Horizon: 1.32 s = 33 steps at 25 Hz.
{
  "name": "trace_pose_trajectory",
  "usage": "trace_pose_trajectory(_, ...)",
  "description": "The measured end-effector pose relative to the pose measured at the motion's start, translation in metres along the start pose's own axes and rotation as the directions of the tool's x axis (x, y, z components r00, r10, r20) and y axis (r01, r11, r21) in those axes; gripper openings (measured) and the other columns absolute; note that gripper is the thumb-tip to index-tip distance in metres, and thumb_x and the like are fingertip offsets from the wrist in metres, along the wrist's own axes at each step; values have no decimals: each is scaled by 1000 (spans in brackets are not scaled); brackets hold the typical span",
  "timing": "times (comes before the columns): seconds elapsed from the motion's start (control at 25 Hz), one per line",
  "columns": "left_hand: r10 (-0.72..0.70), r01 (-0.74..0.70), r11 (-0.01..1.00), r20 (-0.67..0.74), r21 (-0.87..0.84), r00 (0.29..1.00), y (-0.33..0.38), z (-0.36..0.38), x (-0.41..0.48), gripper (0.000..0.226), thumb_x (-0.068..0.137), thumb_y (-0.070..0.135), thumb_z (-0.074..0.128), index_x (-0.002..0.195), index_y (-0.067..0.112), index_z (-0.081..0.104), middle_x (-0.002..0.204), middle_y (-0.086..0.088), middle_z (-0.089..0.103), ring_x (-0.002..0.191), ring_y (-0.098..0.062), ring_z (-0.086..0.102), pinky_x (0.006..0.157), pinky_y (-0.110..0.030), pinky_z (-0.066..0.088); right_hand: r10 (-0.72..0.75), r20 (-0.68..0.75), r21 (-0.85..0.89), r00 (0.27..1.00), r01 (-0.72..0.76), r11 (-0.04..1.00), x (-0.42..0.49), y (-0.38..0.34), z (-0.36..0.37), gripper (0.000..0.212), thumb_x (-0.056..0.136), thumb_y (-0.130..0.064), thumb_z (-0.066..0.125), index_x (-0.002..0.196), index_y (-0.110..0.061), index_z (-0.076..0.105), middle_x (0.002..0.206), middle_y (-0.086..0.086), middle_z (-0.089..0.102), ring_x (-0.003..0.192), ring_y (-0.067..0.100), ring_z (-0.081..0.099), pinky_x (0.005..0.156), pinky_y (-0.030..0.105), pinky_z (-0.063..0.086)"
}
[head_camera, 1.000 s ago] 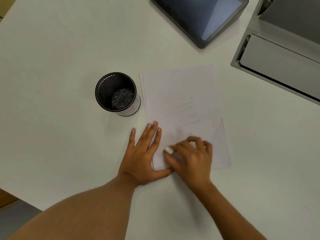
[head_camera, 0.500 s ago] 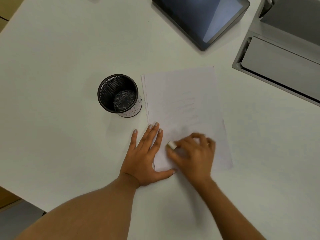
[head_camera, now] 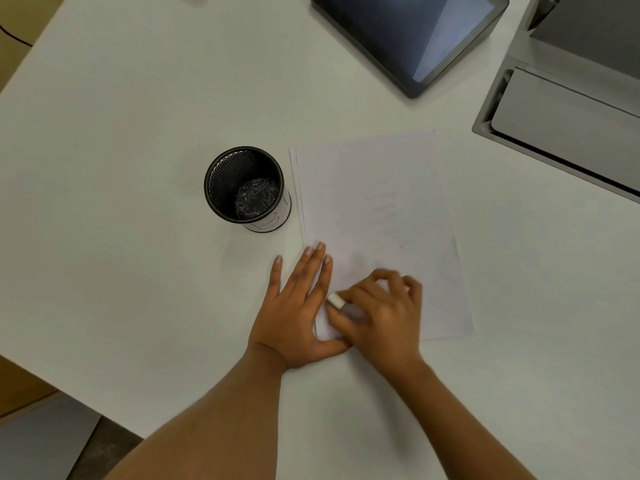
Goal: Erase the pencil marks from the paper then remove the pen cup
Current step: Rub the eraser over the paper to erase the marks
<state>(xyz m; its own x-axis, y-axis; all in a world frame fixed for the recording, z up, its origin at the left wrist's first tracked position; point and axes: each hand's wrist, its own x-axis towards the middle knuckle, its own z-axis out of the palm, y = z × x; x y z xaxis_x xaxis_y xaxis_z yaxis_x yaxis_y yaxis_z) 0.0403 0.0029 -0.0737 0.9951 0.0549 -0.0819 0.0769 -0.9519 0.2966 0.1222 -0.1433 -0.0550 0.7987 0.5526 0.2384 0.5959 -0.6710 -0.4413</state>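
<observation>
A white sheet of paper (head_camera: 377,216) with faint pencil marks lies on the white table. My left hand (head_camera: 294,310) rests flat, fingers spread, on the paper's lower left corner and pins it down. My right hand (head_camera: 379,313) is closed around a small white eraser (head_camera: 335,301) and presses it on the paper just right of my left fingers. A black mesh pen cup (head_camera: 244,187) stands upright just left of the paper, with only something crumpled and silvery at its bottom.
A dark tablet (head_camera: 412,32) lies at the back of the table (head_camera: 138,133). A grey metal cable box (head_camera: 561,129) is set in the table at the right. The table's left edge runs diagonally at the lower left.
My right hand has rubbed the eraser back and forth over the lower left of the paper. My left hand and the cup have stayed in place.
</observation>
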Motion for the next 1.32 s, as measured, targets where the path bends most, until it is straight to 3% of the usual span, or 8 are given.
trace_pose_trajectory(0.12,-25,25,1000,10,14,1000,1,-2,0,114,79,84,49,158,5,26,168,-11,14,156,-23,11,123,-61,11,225,-182,-124,957,-249,961,33,40,-10,19,75,-42,76,69,-24,72,73,-9,71,94,25,61,83,38,30)
trace_pose_trajectory(0.24,-29,28,999,21,22,999,1,-3,0,115,79,85,47,159,6,23,169,-9,12,157,-22,8,123,-60,10,385,-217,-63,897,-406,912,44,48,-18,19,73,-39,79,73,-21,73,75,-6,71,97,28,59,83,35,28)
trace_pose_trajectory(0.44,-8,8,1000,-4,-15,1000,-1,1,0,111,79,80,50,158,6,25,168,-11,15,156,-24,13,122,-61,14,67,-18,5,998,-67,998,1,-13,3,12,73,-35,78,75,-24,75,75,-10,70,92,25,62,82,35,31)
trace_pose_trajectory(0.68,-30,30,1000,25,1,999,1,-3,0,113,80,84,46,159,6,23,169,-9,12,157,-22,8,123,-60,12,342,-221,-95,913,-369,924,42,42,-13,20,75,-39,81,71,-21,73,74,-7,71,97,24,57,84,37,29)
trace_pose_trajectory(0.88,-17,17,1000,-6,-20,1000,0,0,-1,112,78,81,52,157,4,28,168,-11,17,156,-24,14,122,-62,15,74,-63,-44,995,-77,996,6,-1,1,15,75,-37,78,68,-25,72,69,-10,68,92,21,60,83,39,33)
trace_pose_trajectory(1.12,-19,19,1000,5,-4,1000,1,-2,-1,113,79,83,51,158,6,26,169,-9,14,156,-22,10,123,-59,11,433,-297,-116,851,-482,868,50,63,-18,24,75,-42,79,69,-21,71,72,-6,71,97,25,58,85,38,31)
trace_pose_trajectory(1.2,-21,21,1000,-7,-5,1000,1,-1,-1,113,78,83,53,157,5,29,168,-10,17,156,-23,13,123,-60,12,380,-257,-87,889,-412,907,38,36,-11,19,73,-36,80,67,-21,70,69,-5,68,91,28,61,83,38,33)
trace_pose_trajectory(1.32,-10,10,1000,-16,-6,1000,2,0,-1,111,78,82,52,156,5,32,167,-11,19,155,-24,17,122,-61,15,102,-83,-54,991,-106,993,5,0,-1,16,74,-35,78,67,-23,70,70,-7,68,87,25,63,81,38,35)
